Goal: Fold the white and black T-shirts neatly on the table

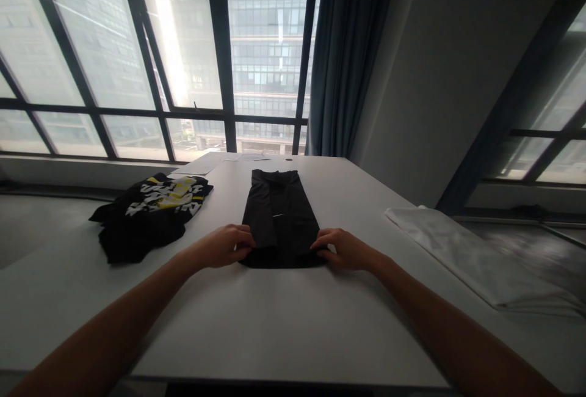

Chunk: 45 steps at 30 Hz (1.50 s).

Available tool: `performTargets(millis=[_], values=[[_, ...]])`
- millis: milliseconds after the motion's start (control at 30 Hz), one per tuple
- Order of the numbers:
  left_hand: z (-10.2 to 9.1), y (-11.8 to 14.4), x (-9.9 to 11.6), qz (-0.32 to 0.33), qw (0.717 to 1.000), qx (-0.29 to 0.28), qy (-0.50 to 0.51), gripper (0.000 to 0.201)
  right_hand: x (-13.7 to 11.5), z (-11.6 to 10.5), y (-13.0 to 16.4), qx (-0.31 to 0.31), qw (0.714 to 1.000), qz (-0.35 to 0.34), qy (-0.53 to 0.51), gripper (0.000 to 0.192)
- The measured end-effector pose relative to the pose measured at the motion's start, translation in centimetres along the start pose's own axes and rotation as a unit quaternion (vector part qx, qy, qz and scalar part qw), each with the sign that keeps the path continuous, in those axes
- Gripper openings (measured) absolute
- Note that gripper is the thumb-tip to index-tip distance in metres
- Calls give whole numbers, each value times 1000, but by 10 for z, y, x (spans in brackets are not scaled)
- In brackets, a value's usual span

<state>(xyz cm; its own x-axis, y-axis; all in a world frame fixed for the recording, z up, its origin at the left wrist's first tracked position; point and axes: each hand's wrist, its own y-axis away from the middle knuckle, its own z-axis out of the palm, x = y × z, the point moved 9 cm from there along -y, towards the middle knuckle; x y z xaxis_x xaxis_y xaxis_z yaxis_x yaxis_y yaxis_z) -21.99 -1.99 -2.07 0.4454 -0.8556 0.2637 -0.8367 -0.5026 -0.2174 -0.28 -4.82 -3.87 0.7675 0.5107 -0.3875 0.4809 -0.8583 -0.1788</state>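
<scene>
A black shirt (293,220) with a small white logo lies folded into a long, narrow shape on the white table (284,317). Its collar end points away from me and a folded-in strip runs down its left side. My left hand (229,244) pinches the shirt's left edge near the close end, with the fingertips curled over the cloth. On the opposite edge, my right hand (341,248) has its thumb and fingers closed on the fabric at about the same distance from me. The shirt's near end lies between both hands, almost flat on the tabletop.
To the left sits a crumpled black garment (151,217) with a white and yellow print. White folded cloth (476,256) lies along the right side. Sheets of paper (196,166) rest toward the far end, before the windows and a blue curtain (348,55).
</scene>
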Motion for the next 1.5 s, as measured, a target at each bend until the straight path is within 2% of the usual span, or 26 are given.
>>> performTargets(millis=[100, 233, 367, 433, 567, 667, 833, 1000, 1067, 1200, 1333, 1500], values=[[-8, 2, 1, 2, 1000, 23, 3, 20, -1, -7, 2, 15, 1000, 1, -13, 23], [-4, 4, 0, 4, 1000, -16, 5, 19, -2, -12, 4, 19, 1000, 0, -22, 19], [-4, 6, -4, -11, 999, -28, 14, 20, -1, -16, 6, 28, 999, 9, -37, 17], [-1, 6, -4, -13, 999, -42, 17, 20, -1, -13, 7, 10, 999, 14, -43, 16], [13, 5, 1, -8, 994, -107, 22, 20, 0, 1, 7, -61, 997, 27, -50, 15], [15, 8, -1, -13, 991, -127, 43, 13, 4, 0, 6, -54, 996, 34, -61, 24], [4, 12, -18, -10, 994, -88, 67, 22, 27, -12, 6, 18, 998, 58, -13, 22], [10, 11, -62, -69, 996, -42, 28, 33, 52, -12, 6, 42, 996, 71, 43, 41], [14, 10, -72, -74, 997, -31, 18, 30, 56, -10, 3, 50, 995, 65, 57, 40], [17, 6, -74, -44, 999, -6, 1, 23, 60, 0, -5, 56, 996, 31, 67, 26], [13, 4, -69, -12, 1000, 18, 20, 23, 61, 1, -8, 66, 997, 2, 47, 22], [7, 8, -62, -34, 996, -21, 82, 23, 47, -14, 1, 37, 998, 4, -52, 18]])
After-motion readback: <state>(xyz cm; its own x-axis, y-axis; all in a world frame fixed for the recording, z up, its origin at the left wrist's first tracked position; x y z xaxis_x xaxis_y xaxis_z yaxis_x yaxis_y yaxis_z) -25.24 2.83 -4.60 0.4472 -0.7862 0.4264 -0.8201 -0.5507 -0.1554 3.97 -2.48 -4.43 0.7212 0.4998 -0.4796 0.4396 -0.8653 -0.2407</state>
